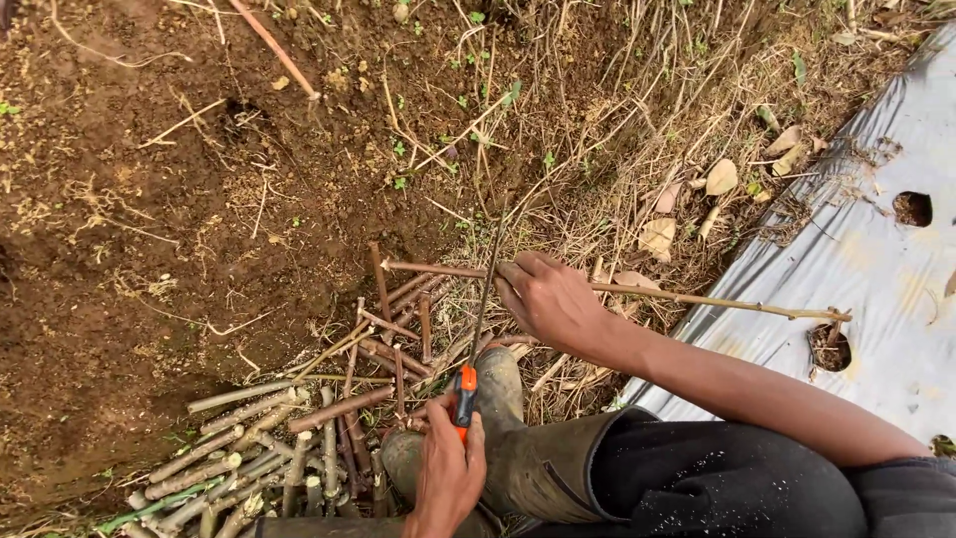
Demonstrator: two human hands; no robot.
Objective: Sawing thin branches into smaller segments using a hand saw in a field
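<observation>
Across the upper left spreads a bank of bare brown soil (149, 249), scattered with dry roots and a few tiny green sprouts. To its right lies a tangle of dry straw-coloured grass and fallen tan leaves (637, 149), running up to a sheet of silver-grey plastic mulch (876, 269) with round planting holes, which covers the right edge. Below that, the person's dark trouser leg and mud-caked olive rubber boot (518, 448) fill the lower middle, the boot planted among the cuttings. At lower left sits a heap of short cut stem pieces, pale green-grey and reddish brown (269, 448), some lying flat in a stack, others poking up at angles just beside the boot toe.

A long thin tan stick (697, 299) runs level from the heap to the plastic sheet; the right hand (548, 299) has its grip closed around this stick near its left part, fingers curled over it. The left hand (448, 468) has its grip wrapped around the orange handle of a slim dark-bladed saw (476, 319), whose blade rises to meet the stick just beside the right hand's fingers. Upright stem pieces crowd the space directly left of the blade.
</observation>
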